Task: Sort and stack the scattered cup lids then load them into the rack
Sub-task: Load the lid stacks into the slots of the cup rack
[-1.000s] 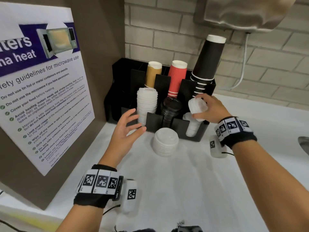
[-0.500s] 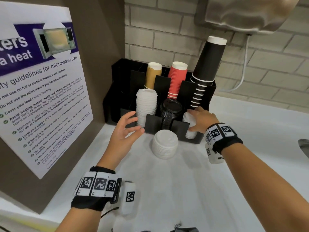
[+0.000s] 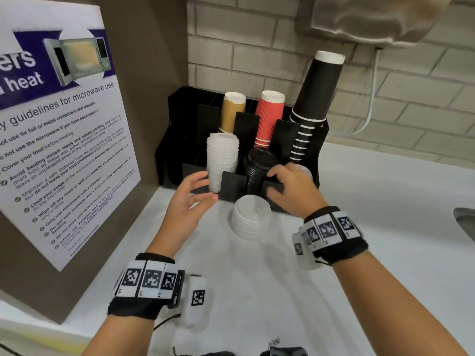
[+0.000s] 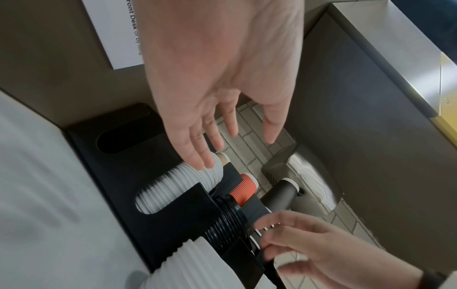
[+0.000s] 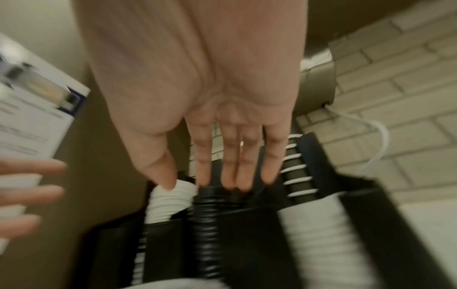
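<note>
The black rack (image 3: 298,132) stands against the brick wall. Its front slots hold a tall white lid stack (image 3: 222,160), a black lid stack (image 3: 258,167) and a short white lid stack (image 3: 307,172), which is mostly hidden behind my right hand. Another stack of white lids (image 3: 250,219) sits on the counter just in front of the rack. My left hand (image 3: 205,187) hovers open and empty by the rack's front left. My right hand (image 3: 273,183) is open and empty, fingers straight over the black lids (image 5: 210,215). The right-slot white lids (image 5: 321,230) lie beside it.
Brown (image 3: 232,111), red (image 3: 270,116) and black (image 3: 318,98) cup stacks fill the rack's back slots. A microwave poster (image 3: 59,129) on a panel closes off the left. A metal dispenser (image 3: 372,19) hangs above, and a sink edge (image 3: 466,222) shows at the right.
My right hand lowered a small white lid stack into the rack's right front slot, let go, and moved left toward the black lids. My left hand barely moved.
</note>
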A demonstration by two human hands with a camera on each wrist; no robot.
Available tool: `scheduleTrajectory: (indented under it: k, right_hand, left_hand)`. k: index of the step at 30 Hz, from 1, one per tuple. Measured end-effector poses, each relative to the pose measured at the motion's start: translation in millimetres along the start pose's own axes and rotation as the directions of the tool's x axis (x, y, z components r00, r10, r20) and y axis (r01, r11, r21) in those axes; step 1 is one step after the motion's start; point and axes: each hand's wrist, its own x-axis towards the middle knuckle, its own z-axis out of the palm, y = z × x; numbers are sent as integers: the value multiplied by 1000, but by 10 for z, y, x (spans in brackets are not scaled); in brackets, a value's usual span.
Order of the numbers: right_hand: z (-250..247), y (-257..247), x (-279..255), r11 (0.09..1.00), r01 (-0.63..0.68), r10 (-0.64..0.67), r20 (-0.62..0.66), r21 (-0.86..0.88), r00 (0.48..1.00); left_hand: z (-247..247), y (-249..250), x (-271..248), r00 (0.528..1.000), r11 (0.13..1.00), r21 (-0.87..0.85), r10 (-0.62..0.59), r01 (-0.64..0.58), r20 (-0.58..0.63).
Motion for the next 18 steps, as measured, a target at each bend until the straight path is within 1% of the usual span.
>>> scheduleTrajectory:
  k: [1,2,3,4,5,7,9,12,18]
  right_hand:
    - [63,-86,-35,999,-16,11,127,36,992]
    - [135,-153,-61,998,-55,50,284,9,958]
    - [208,-195,-76,994,-90,105,408,-57,907]
    - [278,-224,-86,987,-111,155,477,-121,865]
    - [339,-245,-92,980,-122,187,503,-159,844]
    - [425,-282,-87,973,-138,214,507,-184,835]
    - [483,-294,-66,972,-147,221,492,-184,842]
    - [529,-295,-42,975,-165,215,466,-146,858]
    - [547,-285,-32,974,-210,224,461,-83,859]
  left_hand:
    - [3,-6,1,1000,1000,6,-2,2,1]
    - [8,-13,2,1000,1000,10,-5,5,-1]
    - [14,-19,1,1000,1000,15,-8,8,-4]
    - [19,-24,-3,1000,1000,19,-12,12,-7]
    - [24,-28,-7,1000,1000,23,-14,14,-8]
    - [27,-36,-17,1000,1000,26,-18,19,-10]
    - [28,-41,-30,1000,999,25,-21,22,-12]
    - [17,-40,-48,1000,1000,26,-16,16,-21]
    - [-1,-22,-65,1000,999,31,-7,8,-26]
